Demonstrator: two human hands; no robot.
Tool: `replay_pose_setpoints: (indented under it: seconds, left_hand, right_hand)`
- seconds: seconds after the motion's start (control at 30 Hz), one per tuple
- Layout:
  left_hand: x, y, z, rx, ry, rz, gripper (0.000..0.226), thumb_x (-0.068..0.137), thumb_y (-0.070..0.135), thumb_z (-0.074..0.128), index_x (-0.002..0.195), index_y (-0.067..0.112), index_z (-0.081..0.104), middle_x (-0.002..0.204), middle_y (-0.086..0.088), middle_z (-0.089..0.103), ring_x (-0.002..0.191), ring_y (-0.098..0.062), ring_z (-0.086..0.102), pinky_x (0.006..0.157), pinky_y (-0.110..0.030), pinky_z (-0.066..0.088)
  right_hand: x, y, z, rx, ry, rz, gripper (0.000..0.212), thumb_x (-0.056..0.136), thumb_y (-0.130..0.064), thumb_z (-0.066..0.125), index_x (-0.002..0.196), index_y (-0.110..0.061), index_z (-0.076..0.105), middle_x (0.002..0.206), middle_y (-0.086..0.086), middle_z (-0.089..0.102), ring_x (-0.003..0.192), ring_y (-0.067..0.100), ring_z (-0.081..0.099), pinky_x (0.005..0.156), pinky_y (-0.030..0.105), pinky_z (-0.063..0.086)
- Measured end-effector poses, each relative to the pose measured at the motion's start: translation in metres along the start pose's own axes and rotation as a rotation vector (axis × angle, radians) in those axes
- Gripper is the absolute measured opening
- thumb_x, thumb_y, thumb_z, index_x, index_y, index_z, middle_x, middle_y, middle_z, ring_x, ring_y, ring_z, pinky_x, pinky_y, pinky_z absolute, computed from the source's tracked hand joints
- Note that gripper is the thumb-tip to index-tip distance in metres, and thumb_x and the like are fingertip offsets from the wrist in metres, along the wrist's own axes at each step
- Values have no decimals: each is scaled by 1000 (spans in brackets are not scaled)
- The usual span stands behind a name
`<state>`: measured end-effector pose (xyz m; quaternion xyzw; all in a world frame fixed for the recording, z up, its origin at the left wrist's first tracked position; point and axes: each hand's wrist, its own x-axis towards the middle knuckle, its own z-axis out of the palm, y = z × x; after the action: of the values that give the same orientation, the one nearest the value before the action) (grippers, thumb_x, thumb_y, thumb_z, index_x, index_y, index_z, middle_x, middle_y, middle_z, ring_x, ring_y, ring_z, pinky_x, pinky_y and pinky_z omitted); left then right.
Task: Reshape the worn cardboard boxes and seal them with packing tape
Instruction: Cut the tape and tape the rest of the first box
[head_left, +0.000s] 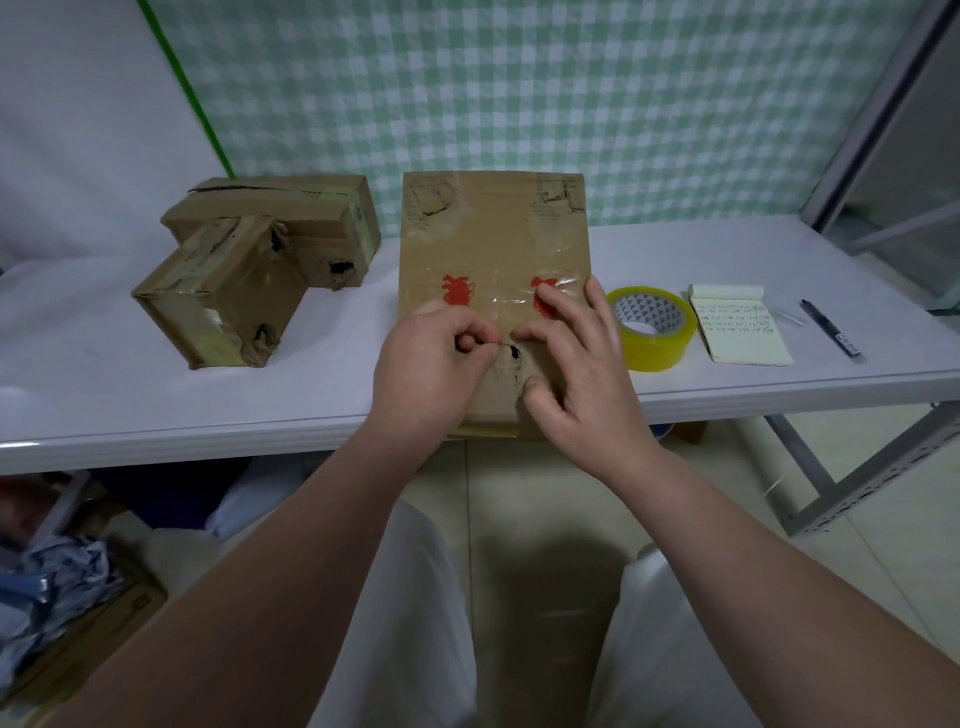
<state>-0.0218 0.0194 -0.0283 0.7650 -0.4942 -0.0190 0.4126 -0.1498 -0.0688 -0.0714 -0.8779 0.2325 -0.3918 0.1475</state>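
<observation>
Green-checked cloth (571, 104) hangs behind a white desk (156, 405), seen from the head camera. A flat, worn cardboard box (493, 239) lies at the middle of the desk, its near end reaching the front edge, with glossy clear tape (498, 296) across its red markings and a torn hole near the hands. The left hand (431, 358) is curled, thumb and forefinger pinching something thin beside the hole, seemingly the tape's edge. The right hand (582, 374) lies spread on the box, fingertips pressing the cardboard. Just right of the box stand a packing tape roll (652, 353), a notepad (743, 332) and a pen (831, 327). Two taped boxes (218, 306) sit touching at the left.
</observation>
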Motion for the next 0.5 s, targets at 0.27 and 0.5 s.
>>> replay_pose_setpoints:
  seconds: [0.27,0.5]
  left_hand:
    - [1,-4,7,10,110,25,9,82,23,71,77,24,63,75,8,53,65,-4,47,61,-24,41]
    - [-10,-9,6,229,84,251,41,94,37,41,127,19,58,129,-4,51,123,-23,35,103,-45,33]
  right_hand:
    - [2,3,4,-29,12,15,38,89,-42,51,116,-17,60,147,3,41,146,33,10,117,20,-1]
    - [7,4,1,32,61,-28,35,95,-31,43,118,-9,59,142,8,46,143,8,10,120,27,3]
